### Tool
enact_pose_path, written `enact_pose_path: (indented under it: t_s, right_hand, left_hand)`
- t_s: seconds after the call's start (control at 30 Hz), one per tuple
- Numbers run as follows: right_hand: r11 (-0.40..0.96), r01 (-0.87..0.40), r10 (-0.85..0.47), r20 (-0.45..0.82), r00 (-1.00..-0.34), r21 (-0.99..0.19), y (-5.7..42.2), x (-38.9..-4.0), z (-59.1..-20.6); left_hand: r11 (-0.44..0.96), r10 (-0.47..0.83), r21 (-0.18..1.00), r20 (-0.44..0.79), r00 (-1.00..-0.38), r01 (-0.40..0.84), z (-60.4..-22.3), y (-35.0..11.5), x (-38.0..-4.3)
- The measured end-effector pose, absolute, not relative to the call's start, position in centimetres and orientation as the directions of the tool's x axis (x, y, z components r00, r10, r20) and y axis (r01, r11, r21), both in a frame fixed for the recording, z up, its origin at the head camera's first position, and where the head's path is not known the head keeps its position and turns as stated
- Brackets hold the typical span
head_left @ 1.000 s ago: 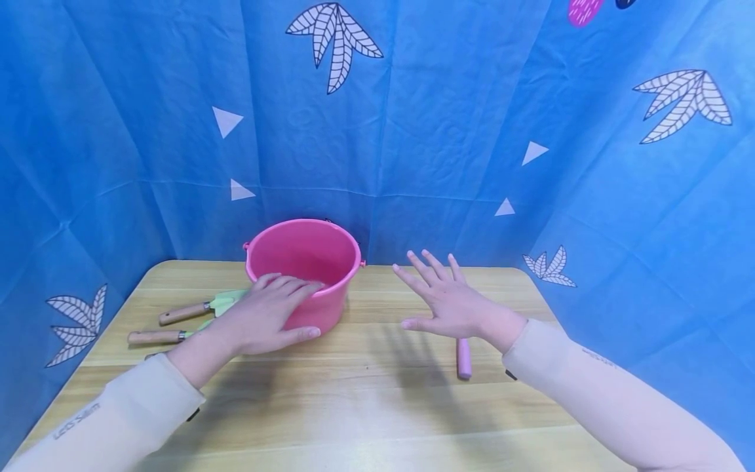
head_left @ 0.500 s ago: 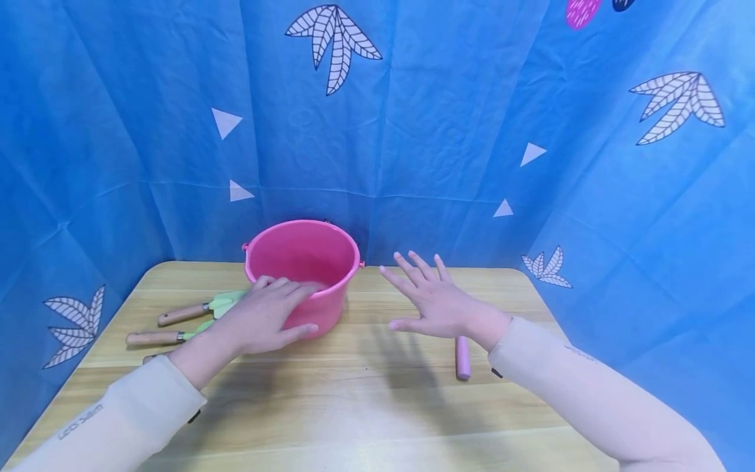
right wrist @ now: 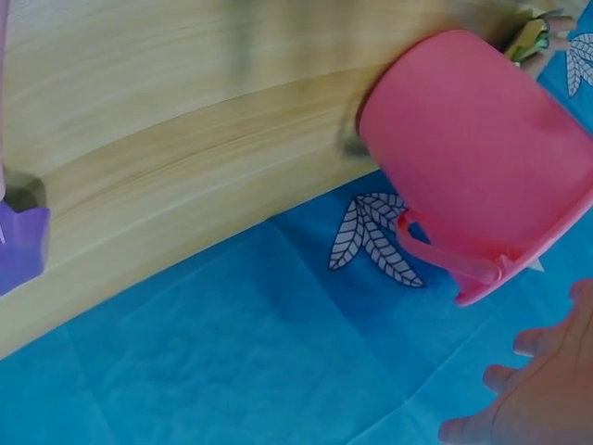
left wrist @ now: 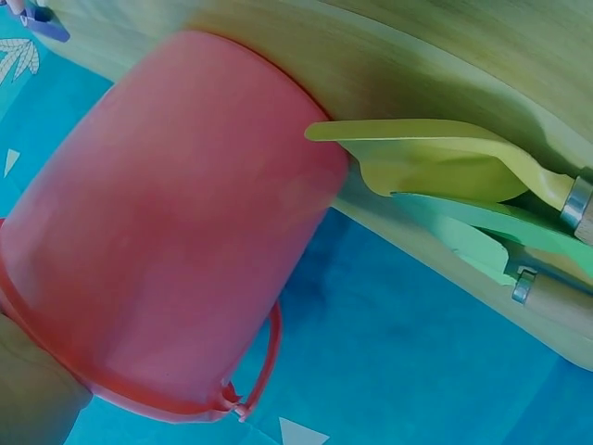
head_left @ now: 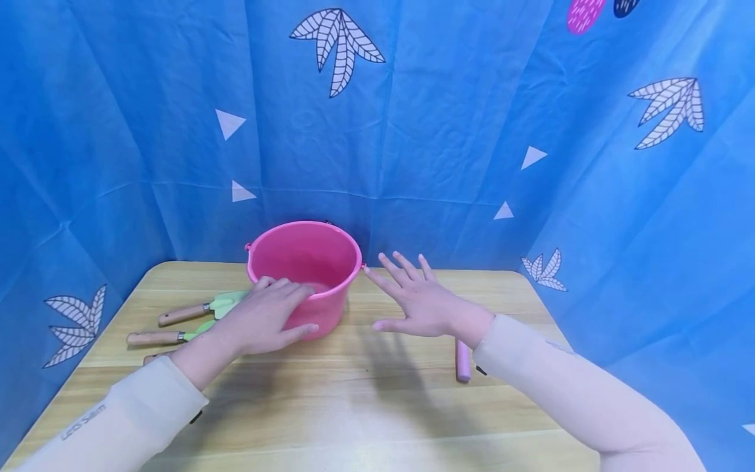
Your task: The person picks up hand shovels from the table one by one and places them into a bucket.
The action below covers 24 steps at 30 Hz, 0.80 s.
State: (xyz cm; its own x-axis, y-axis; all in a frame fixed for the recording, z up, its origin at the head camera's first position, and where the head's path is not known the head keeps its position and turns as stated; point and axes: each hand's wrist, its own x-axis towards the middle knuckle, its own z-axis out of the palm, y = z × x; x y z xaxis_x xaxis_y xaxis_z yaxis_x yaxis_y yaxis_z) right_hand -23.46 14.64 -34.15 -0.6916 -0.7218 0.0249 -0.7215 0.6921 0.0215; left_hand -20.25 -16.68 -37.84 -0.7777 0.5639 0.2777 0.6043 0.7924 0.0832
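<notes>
A pink bucket [head_left: 307, 259] with a thin handle stands upright at the back of the table. Fingers of my left hand [head_left: 262, 321] reach over its near rim, relaxed, with the thumb outside below. In the left wrist view that hand [left wrist: 37, 394] shows only as a corner beside the bucket rim. My right hand [head_left: 425, 305] hovers right of the bucket, fingers spread and nothing held; its fingertips overlap the bucket's right edge region in the head view. Below the right wrist lies a purple handle [head_left: 463, 360]; its purple head [right wrist: 20, 248] appears in the right wrist view.
Left of the bucket lie green garden tools, among them a trowel [head_left: 226, 303], with wooden handles [head_left: 154, 338] pointing left; my left forearm partly covers them. A blue patterned cloth [head_left: 436, 131] surrounds the back and sides of the wooden table [head_left: 354, 406].
My right hand has drifted left toward the bucket, fingers still spread. The left hand, the bucket and the tools have stayed in place.
</notes>
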Motion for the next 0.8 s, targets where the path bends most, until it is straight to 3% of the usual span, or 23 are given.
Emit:
enact_pose_path:
  t_s: [0.8]
  right_hand:
    - [0.674,-0.738,-0.739,-0.011,-0.674,-0.026,11.5,-25.1,-35.6]
  left_hand:
    - [0.798,0.556,0.076,0.290,-0.779,0.598,-38.0,-16.7,-20.3]
